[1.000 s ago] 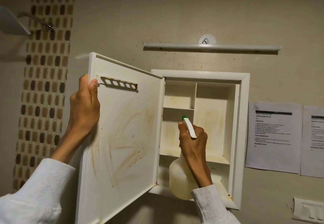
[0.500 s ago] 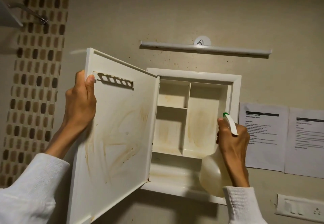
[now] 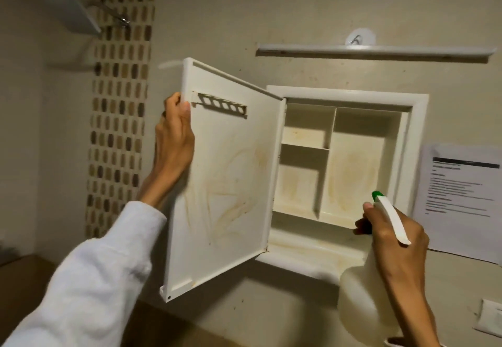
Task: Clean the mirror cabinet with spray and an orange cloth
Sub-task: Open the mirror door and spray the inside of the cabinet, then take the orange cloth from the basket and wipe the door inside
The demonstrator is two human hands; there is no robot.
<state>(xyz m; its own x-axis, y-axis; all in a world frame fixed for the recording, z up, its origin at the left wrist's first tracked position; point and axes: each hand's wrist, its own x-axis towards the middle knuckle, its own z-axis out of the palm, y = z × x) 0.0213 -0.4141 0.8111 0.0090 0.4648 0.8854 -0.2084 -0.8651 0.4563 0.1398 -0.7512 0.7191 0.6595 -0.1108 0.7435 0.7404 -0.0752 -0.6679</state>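
Observation:
The white wall cabinet (image 3: 418,140) hangs open, its shelves and back streaked with yellow-brown stains. Its door (image 3: 231,183) swings out to the left, inner face stained, with a small perforated rack near the top. My left hand (image 3: 173,140) grips the door's outer edge near the top. My right hand (image 3: 394,240) holds a translucent white spray bottle (image 3: 358,297) with a green nozzle, in front of the cabinet's lower right corner, nozzle aimed at the interior. No orange cloth is in view.
A white rail (image 3: 375,52) with a round hook above it runs over the cabinet. Printed sheets (image 3: 461,200) are taped to the wall at right, a switch plate (image 3: 489,316) sits below them. A mosaic tile strip (image 3: 119,118) and a shower head (image 3: 70,15) lie left.
My right hand with the spray bottle has moved from inside the cabinet's middle out to its lower right corner. My left hand keeps the same grip on the door.

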